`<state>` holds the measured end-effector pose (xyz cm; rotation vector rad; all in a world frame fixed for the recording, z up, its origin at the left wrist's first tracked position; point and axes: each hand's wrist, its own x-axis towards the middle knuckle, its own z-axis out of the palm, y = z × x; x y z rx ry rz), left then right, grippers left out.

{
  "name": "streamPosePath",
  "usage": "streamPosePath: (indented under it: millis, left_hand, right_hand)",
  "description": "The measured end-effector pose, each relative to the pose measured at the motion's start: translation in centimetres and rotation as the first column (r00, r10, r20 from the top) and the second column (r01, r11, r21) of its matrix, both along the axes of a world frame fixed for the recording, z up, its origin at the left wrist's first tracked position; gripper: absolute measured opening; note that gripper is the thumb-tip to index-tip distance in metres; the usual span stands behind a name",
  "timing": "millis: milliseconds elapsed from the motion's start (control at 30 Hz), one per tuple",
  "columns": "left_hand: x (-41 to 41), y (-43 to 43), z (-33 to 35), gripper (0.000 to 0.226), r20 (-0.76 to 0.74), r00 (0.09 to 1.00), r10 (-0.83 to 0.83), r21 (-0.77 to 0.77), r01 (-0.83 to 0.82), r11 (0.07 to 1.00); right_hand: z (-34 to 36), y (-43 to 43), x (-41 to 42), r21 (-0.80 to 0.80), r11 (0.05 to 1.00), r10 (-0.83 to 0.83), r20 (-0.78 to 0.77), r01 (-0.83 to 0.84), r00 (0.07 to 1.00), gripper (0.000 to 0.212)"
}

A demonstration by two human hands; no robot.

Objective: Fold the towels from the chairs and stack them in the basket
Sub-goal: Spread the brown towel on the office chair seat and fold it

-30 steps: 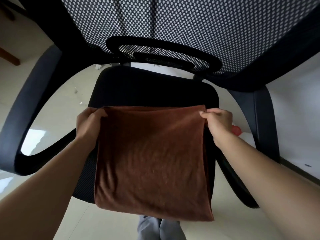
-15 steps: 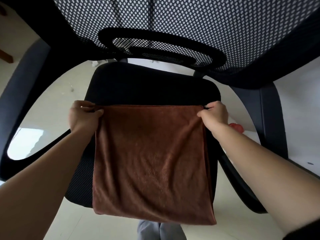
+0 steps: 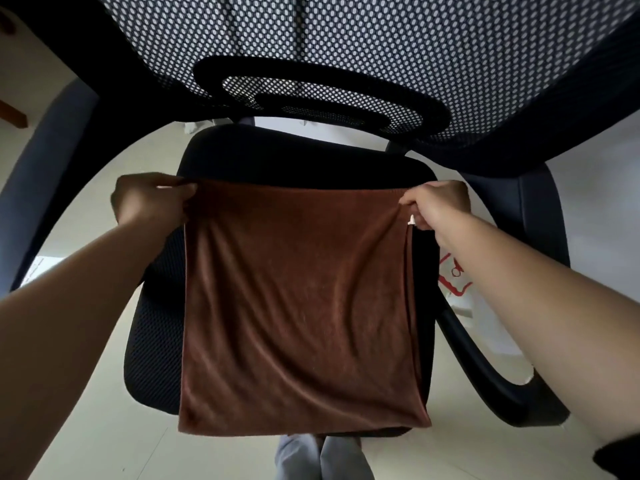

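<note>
Holding a towel [image 3: 298, 306] by its two top corners, spread flat and taut over the seat [image 3: 294, 161] of a chair. Gripped at the top left corner by the left hand [image 3: 149, 199], fingers curled round the hem. Pinched at the top right corner by the right hand [image 3: 436, 206], thumb and fingers closed on the cloth just above a small white tag [image 3: 411, 220].

Towel condition:
- Brown, plush, roughly square as held.
- Doubled over; shows a second layer along the right edge and at the lower right corner.
- Runs nearly straight along the top edge between the two hands.
- Carries soft creases fanning down from both grips.

Towel position:
- Covers the middle and near part of the seat and reaches past its front edge.
- Ends at the bottom edge above grey trouser legs [image 3: 322, 459] and pale floor [image 3: 86, 427].
- Lies between the left armrest [image 3: 38, 188] and right armrest [image 3: 540, 216], below the mesh backrest [image 3: 381, 46].

Beside the right forearm, on the floor: white sheet [image 3: 453, 275] with red markings.
</note>
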<state>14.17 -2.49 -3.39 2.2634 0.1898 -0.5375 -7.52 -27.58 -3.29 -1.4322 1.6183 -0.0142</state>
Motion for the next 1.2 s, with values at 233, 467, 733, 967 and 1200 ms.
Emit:
streamPosePath:
  millis: [233,467,733,967,1200]
  left_hand:
    - [-1.6,-0.8,-2.0,0.044,0.016,0.999,-0.038,-0.020,0.038,0.999]
    - [-6.9,1.9,-1.0,0.032,0.149,0.976,-0.158,0.067,0.150,0.986]
    - [-17.3,9.3,-2.5,0.029,-0.034,0.994,-0.101,0.185,0.105,0.977]
    - [-24.4,14.3,-2.4,0.019,-0.173,0.977,0.124,0.163,-0.096,0.982]
    - [-24.5,16.2,-3.1,0.045,-0.122,0.920,0.371,0.280,-0.327,0.903]
  right_hand:
    - [-1.6,1.2,-0.8,0.090,0.996,-0.049,0.218,0.030,0.975,0.056]
    - [-0.9,3.4,-3.4,-0.036,0.999,0.006,0.156,-0.001,0.988,0.027]
    - [-0.2,12.2,-10.3,0.047,0.991,0.119,0.045,-0.121,0.992,0.022]
    - [0.3,18.6,-18.0,0.035,0.984,0.179,-0.269,-0.176,0.946,0.021]
    - [-0.5,19.1,-19.4,0.057,0.987,0.160,-0.270,-0.150,0.950,0.027]
